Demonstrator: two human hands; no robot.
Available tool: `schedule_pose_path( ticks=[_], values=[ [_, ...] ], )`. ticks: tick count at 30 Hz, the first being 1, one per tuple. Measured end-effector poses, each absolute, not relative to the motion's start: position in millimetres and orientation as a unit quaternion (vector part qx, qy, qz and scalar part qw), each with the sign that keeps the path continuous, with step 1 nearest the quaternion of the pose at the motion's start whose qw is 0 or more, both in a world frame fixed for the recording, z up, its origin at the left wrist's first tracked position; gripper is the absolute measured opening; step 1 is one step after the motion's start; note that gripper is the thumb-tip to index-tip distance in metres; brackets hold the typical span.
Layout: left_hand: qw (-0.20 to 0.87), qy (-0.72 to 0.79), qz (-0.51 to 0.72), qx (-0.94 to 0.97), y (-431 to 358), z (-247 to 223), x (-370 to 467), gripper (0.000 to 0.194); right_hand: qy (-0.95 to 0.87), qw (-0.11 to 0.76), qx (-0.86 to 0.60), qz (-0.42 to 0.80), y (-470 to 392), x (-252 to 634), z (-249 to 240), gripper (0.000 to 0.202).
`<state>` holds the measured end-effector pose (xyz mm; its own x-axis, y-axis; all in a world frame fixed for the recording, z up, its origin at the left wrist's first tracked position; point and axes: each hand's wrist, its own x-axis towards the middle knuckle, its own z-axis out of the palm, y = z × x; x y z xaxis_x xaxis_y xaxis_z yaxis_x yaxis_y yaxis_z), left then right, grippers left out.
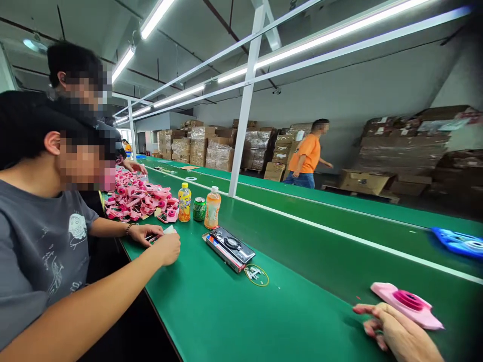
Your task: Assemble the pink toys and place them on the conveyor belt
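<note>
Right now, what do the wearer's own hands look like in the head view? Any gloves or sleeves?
Only one of the wearer's hands shows, at the bottom right corner: bare, no glove, no ring visible, fingernails unpainted as far as I can tell. The wrist runs out of frame, so no sleeve or watch can be seen. Which hand it is cannot be told.

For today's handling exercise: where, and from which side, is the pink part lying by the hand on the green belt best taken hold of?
Probably by the long side edges of the pink part, coming from above. It lies flat on the green belt, its raised round hub faces up, and the hand is next to its near edge.
</note>
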<state>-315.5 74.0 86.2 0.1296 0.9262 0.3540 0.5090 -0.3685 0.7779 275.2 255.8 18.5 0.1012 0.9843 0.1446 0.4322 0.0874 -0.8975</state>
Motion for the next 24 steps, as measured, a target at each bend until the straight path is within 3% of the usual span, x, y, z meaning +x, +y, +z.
schedule_pose_path(
  ticks=[2, 7, 18, 22, 24],
  values=[
    [0.261, 0.492, 0.389, 0.734, 86, 84, -327, 0.047, -0.592, 0.432, -0.575, 0.365, 247, 277, 25, 0.024],
    [0.295, 0.473, 0.353, 0.752, 99, 80, -341, 0.061, -0.614, 0.444, -0.584, 0.291, 223, 270, 34, 0.027],
    [0.289, 0.505, 0.461, 0.670, 69, 99, -295, 0.034, -0.569, 0.455, -0.584, 0.358, 240, 274, 25, 0.021],
    [0.288, 0.531, 0.537, 0.589, 19, 86, -247, 0.013, -0.570, 0.494, -0.582, 0.305, 234, 266, 25, 0.020],
    [0.350, 0.522, 0.633, 0.451, -14, 74, -231, 0.021, -0.591, 0.485, -0.588, 0.265, 225, 259, 29, 0.024]
  ],
)
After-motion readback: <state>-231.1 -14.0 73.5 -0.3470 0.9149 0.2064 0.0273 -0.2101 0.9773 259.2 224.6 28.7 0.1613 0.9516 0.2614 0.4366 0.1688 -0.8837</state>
